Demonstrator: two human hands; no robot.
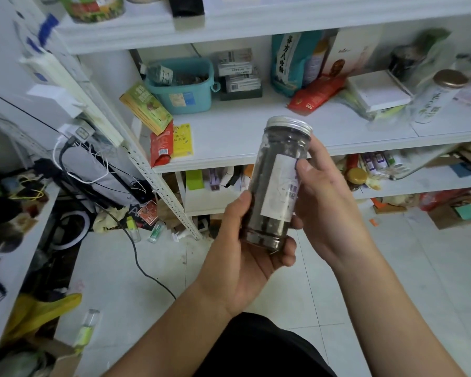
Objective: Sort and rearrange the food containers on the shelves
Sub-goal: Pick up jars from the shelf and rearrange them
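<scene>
The left grip point(245, 257) cups the base of a clear jar point(275, 159), thumb up one side and fingers curled under and round the bottom. The right grip point(329, 205) closes on the upper body from the other side, its thumb pressed on the white label point(279, 191). Both are clamped on the jar, which hangs in the air just in front of the middle shelf's front edge, over the floor point(392, 268), leaning a little with its silver lid point(288, 125) uppermost.

The jar looks like stiff, smooth plastic filled with dark dry matter, so it is probably light but slippery on the bare wall. The papered band at mid-body seems the surest hold. Carrying it by the screw lid would risk it working loose.

The middle shelf point(242, 137) shows a bare stretch at its front centre, between the yellow packet point(182, 140) by the front-left corner and the red pouch point(316, 95) towards the right. A teal basket point(185, 96) stands at the back left and a tall bottle with a bronze cap point(435, 99) at the right. The front lip of the upper shelf point(229, 31) caps the headroom, so a tall jar should probably go in low and upright.
</scene>
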